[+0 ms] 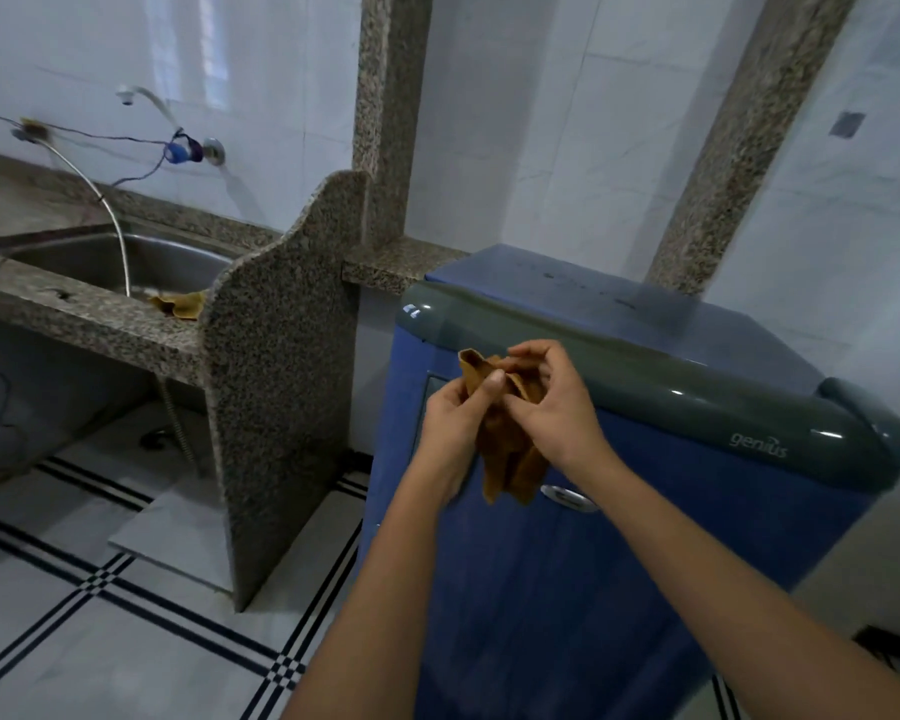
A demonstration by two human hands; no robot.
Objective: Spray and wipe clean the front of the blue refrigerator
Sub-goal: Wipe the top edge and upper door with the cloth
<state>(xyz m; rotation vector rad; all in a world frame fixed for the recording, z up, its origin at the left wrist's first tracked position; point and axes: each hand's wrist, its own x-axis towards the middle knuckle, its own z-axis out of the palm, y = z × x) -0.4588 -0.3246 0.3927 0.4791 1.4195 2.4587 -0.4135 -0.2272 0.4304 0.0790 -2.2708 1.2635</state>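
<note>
Gripping the brown cloth [510, 459] at its top, your left hand [450, 423] and right hand [546, 407] pinch it together while it hangs lengthwise down. The blue refrigerator [619, 589] stands right behind it, front facing you, both hands about equally near. No spray bottle shows, and your arms hide much of the lower door.

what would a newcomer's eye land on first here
The left hand and right hand pinch a brown cloth at centre frame, in front of the blue fridge that fills the lower right. At left, a steel sink sits in a granite counter, with a second cloth at its edge.
</note>
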